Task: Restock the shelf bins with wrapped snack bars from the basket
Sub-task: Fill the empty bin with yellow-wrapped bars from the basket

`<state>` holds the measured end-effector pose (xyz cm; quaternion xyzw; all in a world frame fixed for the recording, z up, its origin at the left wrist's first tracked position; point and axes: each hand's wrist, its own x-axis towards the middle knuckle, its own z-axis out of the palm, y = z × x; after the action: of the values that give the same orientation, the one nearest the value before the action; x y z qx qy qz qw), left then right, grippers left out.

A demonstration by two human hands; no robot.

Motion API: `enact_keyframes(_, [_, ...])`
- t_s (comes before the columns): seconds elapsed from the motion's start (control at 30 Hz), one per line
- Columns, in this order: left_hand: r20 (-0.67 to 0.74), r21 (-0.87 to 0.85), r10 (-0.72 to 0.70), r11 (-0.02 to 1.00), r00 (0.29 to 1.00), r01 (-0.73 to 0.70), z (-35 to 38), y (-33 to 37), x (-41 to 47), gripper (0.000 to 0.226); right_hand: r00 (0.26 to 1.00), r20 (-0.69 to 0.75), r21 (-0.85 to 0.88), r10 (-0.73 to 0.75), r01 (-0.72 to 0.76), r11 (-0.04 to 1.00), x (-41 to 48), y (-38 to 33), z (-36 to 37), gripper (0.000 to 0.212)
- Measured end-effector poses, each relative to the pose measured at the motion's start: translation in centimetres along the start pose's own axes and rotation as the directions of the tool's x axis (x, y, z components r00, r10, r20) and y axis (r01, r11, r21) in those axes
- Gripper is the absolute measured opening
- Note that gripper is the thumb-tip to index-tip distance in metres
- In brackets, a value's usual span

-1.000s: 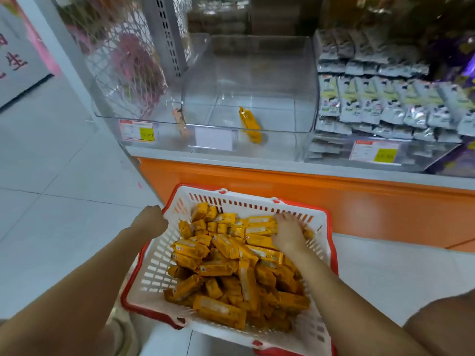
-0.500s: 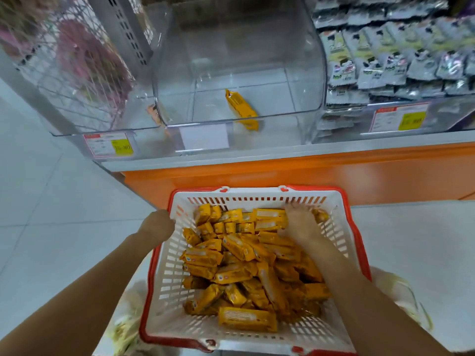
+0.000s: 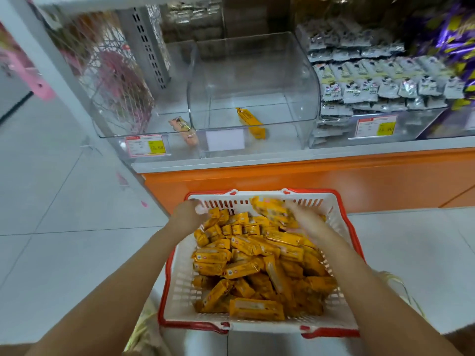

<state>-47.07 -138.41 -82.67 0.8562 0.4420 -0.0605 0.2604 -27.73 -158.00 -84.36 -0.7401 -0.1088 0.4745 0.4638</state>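
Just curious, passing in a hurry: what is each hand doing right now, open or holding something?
Left hand: closed on the basket rim, it seems.
Right hand: holding a few snack bars, blurred.

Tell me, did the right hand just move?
Yes: the right hand rose off the pile toward the far rim of the basket, gripping snack bars.

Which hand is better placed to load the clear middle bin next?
Right. The right hand grips several snack bars raised above the pile, in front of the clear bin. The left hand holds the basket rim at its far left corner and carries no bars.
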Motion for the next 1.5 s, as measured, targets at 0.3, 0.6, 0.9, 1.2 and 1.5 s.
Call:
enact_keyframes(0.3, [0.121, -0.926, 0.296, 0.377, 0.947, 0.001, -7.9, 7.1, -5.4, 0.023, 0.880, 0.453, 0.494, -0.140, -0.117, 0.862, -7.3, -9.5, 3.1, 0.045])
enact_keyframes(0.6, [0.033, -0.844, 0.204, 0.530, 0.979, -0.082, -13.9, 5.3, -6.8, 0.039, 0.906, 0.148, 0.180, -0.395, 0.369, 0.912, -8.8, -13.2, 7.2, 0.022])
enact_keyframes(0.9, [-0.012, -0.793, 0.193, 0.596, 0.981, -0.127, -19.4, 2.6, -3.7, 0.024, 0.495, 0.398, -0.759, -0.772, 0.651, 0.026, -10.0, -18.7, 11.6, 0.075])
enact_keyframes(1.2, [-0.203, -0.831, 0.179, 0.488, 0.963, -0.266, -20.0, 4.9, 1.5, 0.034, 0.629, 0.094, -0.687, -0.772, 0.602, 0.407, -7.4, -23.9, 10.5, 0.065])
enact_keyframes(1.5, [-0.362, -0.582, 0.145, 0.736, 0.921, -0.345, -16.7, 8.1, 7.0, 0.050, 0.878, -0.169, -0.726, -0.449, 0.197, 0.659, 5.3, -30.5, 6.5, 0.032])
